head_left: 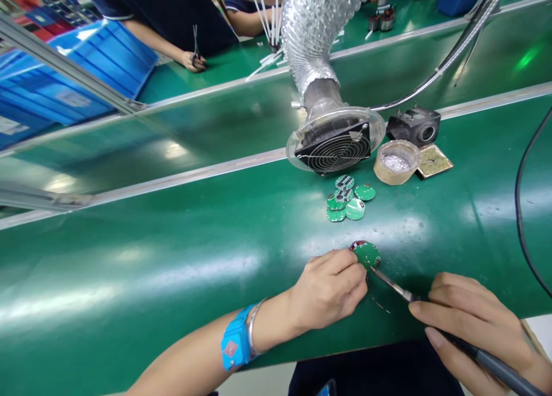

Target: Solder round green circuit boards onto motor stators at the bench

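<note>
My left hand (332, 284), with a blue wrist strap (237, 341) on its wrist, is closed at the near left edge of a round green circuit board (366, 253). Something reddish shows at that board's far left rim; its kind is unclear. Between finger and thumb, my right hand (478, 321) grips a soldering iron (394, 285), its tip at the board's lower edge. A thin wire (380, 305) trails below the left fingers. Just beyond lies a small pile of round circuit boards (345, 198), some overlapping.
A fume extractor (334, 146) on a silver duct (313, 34) hangs beyond the boards. Right of it stand a tub of shiny metal (397, 161), a sponge tray (433, 160) and a dark iron stand (416, 126). A co-worker's hand (194, 61) holds scissors across the bench.
</note>
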Tool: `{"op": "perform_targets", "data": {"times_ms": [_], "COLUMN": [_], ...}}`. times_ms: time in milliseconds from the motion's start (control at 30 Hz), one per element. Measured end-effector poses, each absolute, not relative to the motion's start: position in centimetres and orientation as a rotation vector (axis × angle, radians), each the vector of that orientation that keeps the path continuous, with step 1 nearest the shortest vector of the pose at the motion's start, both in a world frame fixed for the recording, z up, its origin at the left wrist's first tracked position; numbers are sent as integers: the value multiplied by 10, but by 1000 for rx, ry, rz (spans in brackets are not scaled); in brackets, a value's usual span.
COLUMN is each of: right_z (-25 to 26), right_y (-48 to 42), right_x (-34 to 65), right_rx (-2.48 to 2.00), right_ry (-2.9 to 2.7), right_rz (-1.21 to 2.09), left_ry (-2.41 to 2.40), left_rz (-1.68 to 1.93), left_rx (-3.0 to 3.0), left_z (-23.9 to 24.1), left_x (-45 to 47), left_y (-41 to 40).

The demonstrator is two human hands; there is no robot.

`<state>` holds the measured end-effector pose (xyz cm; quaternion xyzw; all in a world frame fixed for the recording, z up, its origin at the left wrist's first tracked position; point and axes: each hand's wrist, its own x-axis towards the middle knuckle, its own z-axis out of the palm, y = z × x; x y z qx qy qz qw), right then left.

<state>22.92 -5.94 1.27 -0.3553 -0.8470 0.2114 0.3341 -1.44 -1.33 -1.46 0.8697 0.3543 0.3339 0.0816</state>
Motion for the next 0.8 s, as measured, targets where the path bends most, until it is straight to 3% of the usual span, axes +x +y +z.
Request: {"op": "perform_targets", "data": {"times_ms": [333,600,800], "right_z": [9,-8,-7], "right_y": [-29,-5,-6], "right_x": [205,184,184], "right_rx": [-944,-876,-916], "right_ry": [-2008,-2079,-2105], "right_rz": [468,765,769], "left_ry": [1035,663,1019], "left_rz": [888,912,883], "left_rx": [2642,2760,2069], "left_z": [-13,-5,-2], "left_x": [-18,-19,-16], "left_y": [-13,-13,-5]}}
